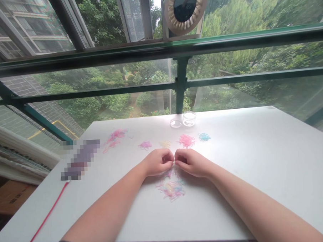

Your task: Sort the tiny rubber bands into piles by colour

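Observation:
My left hand (159, 161) and my right hand (192, 162) meet over the middle of the table, fingertips pinched and nearly touching. Whatever is between the fingertips is too small to make out. Just below them lies a loose pile of mixed-colour thin elastic bands (171, 189). Beyond the hands are small single-colour heaps: purple bands (145, 145), yellow bands (165, 144), pink bands (187, 141) and blue bands (204, 136). Farther left spreads a larger, mostly pink mixed heap (116, 138).
A clear round container (189, 119) stands at the back of the white table (260, 173), beside a clear lid (176, 123). On the left lies a blurred-out object (81, 160) with a red cord (49, 213). A railing and windows border the far edge.

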Motion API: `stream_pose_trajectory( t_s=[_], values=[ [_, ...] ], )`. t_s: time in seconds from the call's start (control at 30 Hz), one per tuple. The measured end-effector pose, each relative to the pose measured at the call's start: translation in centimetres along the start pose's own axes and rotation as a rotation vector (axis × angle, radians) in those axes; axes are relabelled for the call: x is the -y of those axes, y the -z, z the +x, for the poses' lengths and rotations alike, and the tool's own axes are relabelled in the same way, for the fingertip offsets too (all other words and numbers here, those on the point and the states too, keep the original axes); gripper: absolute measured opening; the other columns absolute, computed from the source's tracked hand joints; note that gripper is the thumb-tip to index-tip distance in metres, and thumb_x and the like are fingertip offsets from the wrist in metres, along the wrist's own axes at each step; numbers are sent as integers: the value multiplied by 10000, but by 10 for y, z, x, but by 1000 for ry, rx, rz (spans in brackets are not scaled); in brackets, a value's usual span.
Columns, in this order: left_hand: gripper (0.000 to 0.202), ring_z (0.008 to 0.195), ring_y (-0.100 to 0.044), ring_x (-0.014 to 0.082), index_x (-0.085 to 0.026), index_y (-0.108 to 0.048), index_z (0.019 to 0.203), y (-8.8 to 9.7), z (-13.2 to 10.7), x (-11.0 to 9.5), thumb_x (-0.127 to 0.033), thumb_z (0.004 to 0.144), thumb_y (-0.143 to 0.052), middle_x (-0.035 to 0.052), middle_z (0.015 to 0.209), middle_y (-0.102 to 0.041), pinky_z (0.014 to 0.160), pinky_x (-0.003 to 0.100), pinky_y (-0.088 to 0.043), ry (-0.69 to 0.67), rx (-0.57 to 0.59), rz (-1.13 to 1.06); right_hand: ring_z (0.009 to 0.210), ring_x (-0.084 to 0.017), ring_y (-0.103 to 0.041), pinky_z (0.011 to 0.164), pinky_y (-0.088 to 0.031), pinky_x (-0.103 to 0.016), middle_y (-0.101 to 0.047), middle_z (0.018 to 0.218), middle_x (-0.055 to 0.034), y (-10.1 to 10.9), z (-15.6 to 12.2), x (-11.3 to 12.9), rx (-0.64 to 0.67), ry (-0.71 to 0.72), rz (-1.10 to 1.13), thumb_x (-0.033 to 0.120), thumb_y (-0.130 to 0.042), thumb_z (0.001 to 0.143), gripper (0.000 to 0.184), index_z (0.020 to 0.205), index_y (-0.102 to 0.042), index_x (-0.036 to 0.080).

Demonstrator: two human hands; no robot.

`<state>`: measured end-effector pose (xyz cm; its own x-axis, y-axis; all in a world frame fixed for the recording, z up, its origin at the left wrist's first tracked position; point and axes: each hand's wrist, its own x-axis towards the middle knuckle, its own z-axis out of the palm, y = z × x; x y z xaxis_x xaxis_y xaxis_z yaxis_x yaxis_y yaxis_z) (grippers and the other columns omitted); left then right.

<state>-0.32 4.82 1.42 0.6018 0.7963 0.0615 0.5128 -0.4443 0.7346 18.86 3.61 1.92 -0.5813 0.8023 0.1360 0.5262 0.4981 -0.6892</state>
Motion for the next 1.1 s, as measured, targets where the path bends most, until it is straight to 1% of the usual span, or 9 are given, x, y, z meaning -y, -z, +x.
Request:
stream_pose_trajectory(
  t_s=[0.77, 1.1],
  values=[
    [104, 586, -497, 88, -159, -566, 765, 0, 0, -2, -177, 705, -483, -10, 666, -575, 556, 197, -390, -9, -13, -9, 538, -74, -377, 509, -303, -201, -485, 601, 38, 1, 0, 1, 4, -6, 0, 177, -464, 748, 42, 707, -467, 176],
    [103, 594, -497, 94, -157, -567, 772, 0, -1, -2, -194, 713, -491, -1, 678, -581, 564, 204, -394, 4, -9, -11, 536, -79, -379, 508, -304, -205, -487, 602, 32, 1, 0, 1, 4, -3, 10, 181, -459, 748, 44, 706, -469, 174]
  ],
)
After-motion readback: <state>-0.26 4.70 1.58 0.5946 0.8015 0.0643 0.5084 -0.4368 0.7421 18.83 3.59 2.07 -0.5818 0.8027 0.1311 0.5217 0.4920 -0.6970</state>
